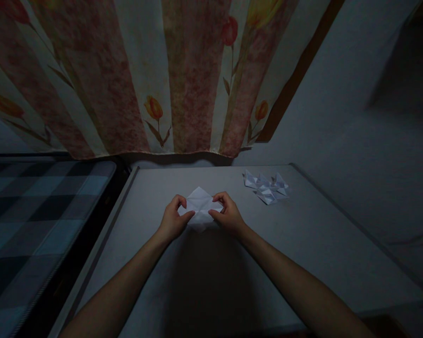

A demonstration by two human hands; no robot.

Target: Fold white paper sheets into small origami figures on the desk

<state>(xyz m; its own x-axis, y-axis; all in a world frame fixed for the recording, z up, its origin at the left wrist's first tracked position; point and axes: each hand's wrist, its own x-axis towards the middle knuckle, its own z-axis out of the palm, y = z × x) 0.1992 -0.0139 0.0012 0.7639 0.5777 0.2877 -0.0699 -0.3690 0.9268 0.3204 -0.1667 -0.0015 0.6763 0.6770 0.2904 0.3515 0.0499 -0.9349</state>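
Note:
A creased white sheet of paper point(200, 206) lies partly folded at the middle of a grey table point(303, 244). My left hand point(173, 218) pinches its left side between thumb and fingers. My right hand point(228, 215) pinches its right side the same way. Both hands rest low on the tabletop, with the paper's upper point sticking up between them.
Several small folded white paper pieces point(267, 187) lie in a heap at the table's back right. A flowered curtain point(155, 75) hangs behind the table. A checked mattress point(24, 211) sits to the left, across a dark gap. A grey wall stands on the right.

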